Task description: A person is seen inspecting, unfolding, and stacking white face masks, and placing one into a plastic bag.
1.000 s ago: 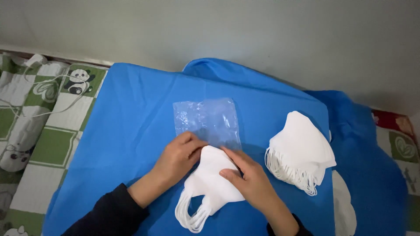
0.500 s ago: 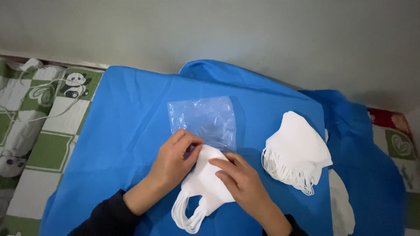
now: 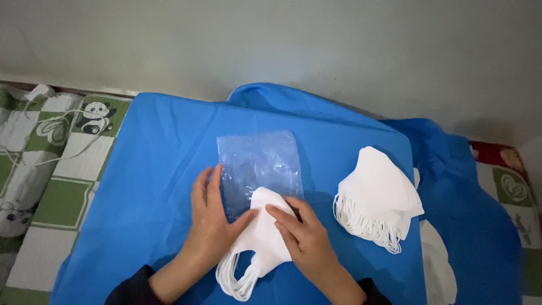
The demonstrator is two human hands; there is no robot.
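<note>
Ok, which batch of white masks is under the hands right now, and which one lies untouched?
The small batch of masks at the clear bag is under both the left hand and right hand. The bigger stack on the right lies untouched.

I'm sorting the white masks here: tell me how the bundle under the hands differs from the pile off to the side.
The bundle under the hands is pressed by the left hand and right hand; the side pile lies untouched. The bundle's tip meets the clear plastic bag; the pile sits apart from it. The pile looks thicker. Both are white folded masks with ear loops, on the blue cloth.
</note>
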